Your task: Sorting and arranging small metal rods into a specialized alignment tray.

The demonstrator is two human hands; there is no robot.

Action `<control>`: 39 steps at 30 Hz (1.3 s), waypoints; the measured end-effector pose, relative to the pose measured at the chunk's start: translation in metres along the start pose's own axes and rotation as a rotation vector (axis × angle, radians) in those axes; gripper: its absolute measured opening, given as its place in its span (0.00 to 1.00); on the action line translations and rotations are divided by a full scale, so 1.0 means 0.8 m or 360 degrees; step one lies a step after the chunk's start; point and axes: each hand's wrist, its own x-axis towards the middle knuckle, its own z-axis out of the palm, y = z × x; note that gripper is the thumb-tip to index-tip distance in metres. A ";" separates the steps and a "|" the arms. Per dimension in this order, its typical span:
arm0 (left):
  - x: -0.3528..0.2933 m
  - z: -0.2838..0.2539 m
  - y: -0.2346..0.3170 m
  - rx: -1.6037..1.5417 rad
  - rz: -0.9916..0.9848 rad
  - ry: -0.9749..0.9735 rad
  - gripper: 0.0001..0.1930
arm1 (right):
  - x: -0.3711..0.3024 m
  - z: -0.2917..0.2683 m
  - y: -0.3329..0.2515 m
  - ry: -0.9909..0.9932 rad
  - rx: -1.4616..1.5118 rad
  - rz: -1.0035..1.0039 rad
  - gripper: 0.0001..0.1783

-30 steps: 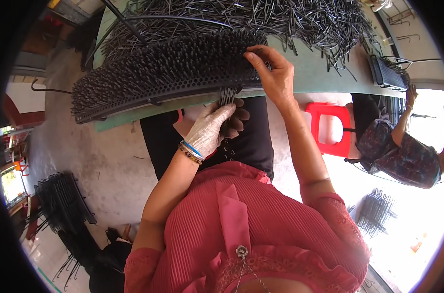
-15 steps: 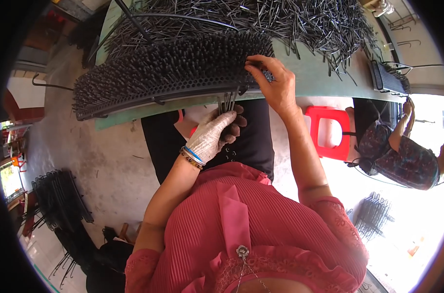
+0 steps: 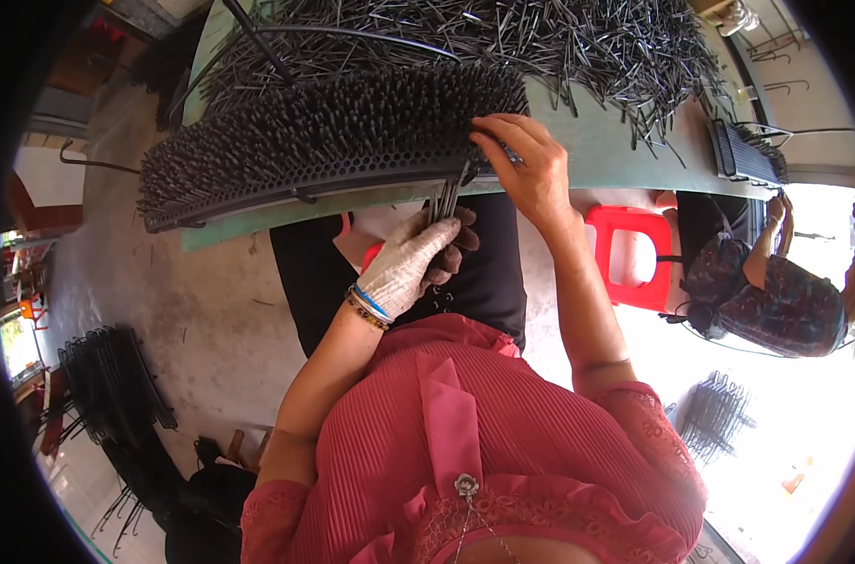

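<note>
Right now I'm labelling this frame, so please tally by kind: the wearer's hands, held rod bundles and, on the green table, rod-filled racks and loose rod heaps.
Hands: 2 (gloved left hand, bare right hand)
Held rod bundle: 1
Racks: 2 (large rack, small rack)
Loose rod heap: 1
Total: 6

Own hands [image 3: 533,171]: two; glove [image 3: 401,268]: one; co-worker [image 3: 766,301]: one; table racks [image 3: 287,136]: two.

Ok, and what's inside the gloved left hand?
The gloved left hand holds a small bundle of thin dark rods. Their far ends stick out toward the perforated black tray; their near ends are covered by its grip.
</note>
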 end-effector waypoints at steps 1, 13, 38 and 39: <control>0.000 0.001 0.000 -0.0023 0.0027 -0.0018 0.14 | 0.000 -0.004 -0.005 -0.0002 0.0000 0.0000 0.09; 0.011 0.021 0.001 0.0073 0.0124 -0.0065 0.15 | -0.032 -0.031 -0.024 -0.0435 0.1077 0.1362 0.13; 0.019 0.022 -0.001 -0.0019 -0.0003 0.0084 0.14 | 0.006 -0.016 0.003 0.0279 0.0238 0.0494 0.08; 0.020 0.022 -0.002 -0.0021 -0.0005 0.0082 0.14 | 0.005 -0.014 0.003 0.0262 0.0215 0.0438 0.08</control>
